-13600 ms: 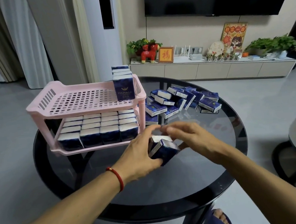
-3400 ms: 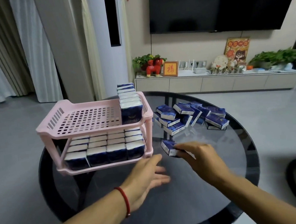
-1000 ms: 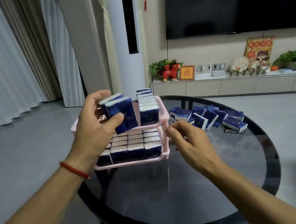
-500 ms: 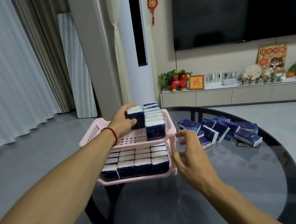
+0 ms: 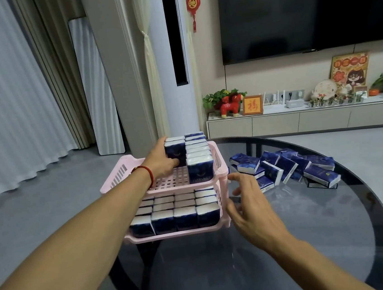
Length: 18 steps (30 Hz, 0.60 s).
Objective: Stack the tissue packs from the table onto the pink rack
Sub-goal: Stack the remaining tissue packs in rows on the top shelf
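Pink plastic, two tiers high, the pink rack [image 5: 220, 165] stands at the near-left part of the round glass table [image 5: 337, 235]; its lower shelf looks full, with rows of navy tissue packs [image 5: 186, 217] standing side by side, white tops up; on the upper shelf a single row of packs [image 5: 199, 165] runs front to back along the right wall, and the lattice left of that row lies bare.

The left hand [image 5: 161, 162], a red cord at its wrist, reaches over the upper shelf and is closed round a pair of packs [image 5: 175, 151], thumb on the near face, fingers behind; the packs stand at the back of the shelf, touching the left side of the existing row, apparently starting a second row. The right hand [image 5: 246, 200] hangs open and empty just beside the rack's right post, fingers spread; whether it touches the post I cannot tell.

To the right of the rack, well apart, a loose heap of packs [image 5: 287, 167] lies on the glass; I judge the job past half done, with that heap left to lift and most of the upper shelf to fill.
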{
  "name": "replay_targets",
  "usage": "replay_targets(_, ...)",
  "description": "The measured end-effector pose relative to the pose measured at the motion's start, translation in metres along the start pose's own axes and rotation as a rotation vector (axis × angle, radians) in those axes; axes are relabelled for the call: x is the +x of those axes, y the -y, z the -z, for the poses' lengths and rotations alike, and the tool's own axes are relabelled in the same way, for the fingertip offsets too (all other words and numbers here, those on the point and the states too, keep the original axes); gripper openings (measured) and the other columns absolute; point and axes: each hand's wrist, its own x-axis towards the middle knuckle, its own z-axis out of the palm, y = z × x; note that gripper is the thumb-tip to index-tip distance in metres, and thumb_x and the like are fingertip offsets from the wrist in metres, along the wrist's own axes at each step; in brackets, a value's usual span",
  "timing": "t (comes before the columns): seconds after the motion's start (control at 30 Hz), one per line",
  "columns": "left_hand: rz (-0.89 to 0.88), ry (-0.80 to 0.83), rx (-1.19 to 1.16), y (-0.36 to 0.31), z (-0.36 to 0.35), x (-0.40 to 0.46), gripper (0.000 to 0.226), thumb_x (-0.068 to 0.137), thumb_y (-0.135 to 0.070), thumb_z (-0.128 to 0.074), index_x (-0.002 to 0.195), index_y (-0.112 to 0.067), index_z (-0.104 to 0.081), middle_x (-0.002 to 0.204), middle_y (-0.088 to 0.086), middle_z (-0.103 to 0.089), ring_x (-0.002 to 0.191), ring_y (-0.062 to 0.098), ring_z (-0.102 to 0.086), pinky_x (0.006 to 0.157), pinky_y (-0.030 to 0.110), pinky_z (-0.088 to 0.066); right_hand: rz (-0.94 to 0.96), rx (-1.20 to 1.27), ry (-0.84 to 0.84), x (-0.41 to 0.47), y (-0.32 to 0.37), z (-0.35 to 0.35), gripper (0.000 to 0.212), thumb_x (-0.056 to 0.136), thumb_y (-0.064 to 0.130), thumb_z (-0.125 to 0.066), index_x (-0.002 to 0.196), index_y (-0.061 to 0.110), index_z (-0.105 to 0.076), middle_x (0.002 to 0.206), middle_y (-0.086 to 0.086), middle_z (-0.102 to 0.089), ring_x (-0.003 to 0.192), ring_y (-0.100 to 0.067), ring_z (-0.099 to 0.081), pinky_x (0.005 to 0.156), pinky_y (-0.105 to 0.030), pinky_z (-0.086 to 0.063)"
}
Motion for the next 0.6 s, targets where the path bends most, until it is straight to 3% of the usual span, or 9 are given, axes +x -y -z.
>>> replay_targets(0.13,-0.001,0.030,0.025,-0.004,0.005,-0.003,0.088,0.087,-0.009,-0.079,0.157,-0.016,-0.025,0.131,0.002,-0.057,0.118,0.020,-0.055,0.095,0.031,-0.045,0.043,-0.038,0.011,-0.002,-0.003,-0.001,0.042,0.099,0.028,-0.056,0.136,0.032,-0.037,0.118,0.021,-0.032,0.104,-0.003,-0.050,0.088,-0.034,-0.054)
replay_targets(0.3,-0.001,0.029,0.075,-0.006,0.008,-0.003,0.104,0.084,-0.018,-0.084,0.162,-0.015,-0.015,0.146,0.008,-0.052,0.132,0.027,-0.053,0.108,0.037,-0.044,0.005,-0.082,0.068,-0.003,-0.017,0.002,0.045,0.100,0.029,-0.056,0.140,0.031,-0.035,0.127,0.020,-0.030,0.107,-0.006,-0.054,0.092,-0.033,-0.054)
replay_targets(0.4,-0.016,0.045,0.089,-0.015,0.009,-0.010,0.100,0.087,-0.011,-0.081,0.162,-0.013,-0.014,0.137,0.005,-0.050,0.119,0.020,-0.053,0.091,0.026,-0.045,-0.061,-0.168,0.115,-0.002,-0.034,0.003,0.045,0.100,0.028,-0.055,0.141,0.025,-0.037,0.138,0.007,-0.039,0.113,-0.011,-0.055,0.097,-0.035,-0.052)
replay_targets(0.47,-0.007,0.039,0.052,-0.024,0.012,-0.018,0.098,0.089,0.000,-0.074,0.163,-0.015,-0.012,0.143,0.007,-0.047,0.122,0.021,-0.052,0.082,0.021,-0.048,-0.122,-0.274,0.167,-0.001,-0.050,0.004,0.044,0.099,0.030,-0.055,0.140,0.023,-0.040,0.138,0.001,-0.044,0.118,-0.015,-0.053,0.099,-0.035,-0.050)
replay_targets(0.53,-0.043,-0.084,-0.004,-0.029,0.018,-0.031,0.093,0.089,0.008,-0.067,0.163,-0.020,-0.017,0.158,0.010,-0.040,0.138,0.026,-0.046,0.096,0.032,-0.053,-0.191,-0.362,0.220,0.000,-0.068,0.008,0.042,0.098,0.028,-0.056,0.138,0.020,-0.044,0.135,-0.002,-0.048,0.119,-0.019,-0.052,0.100,-0.036,-0.049)
replay_targets(0.6,-0.203,-0.323,-0.018,-0.033,0.022,-0.053,0.077,0.088,0.014,-0.057,0.153,-0.022,-0.040,0.150,0.007,-0.047,0.134,0.020,-0.050,0.100,0.033,-0.055,-0.241,-0.421,0.231,0.002,-0.085,0.012,0.042,0.095,0.024,-0.056,0.135,0.016,-0.045,0.133,-0.007,-0.050,0.118,-0.024,-0.051,0.100,-0.039,-0.048)
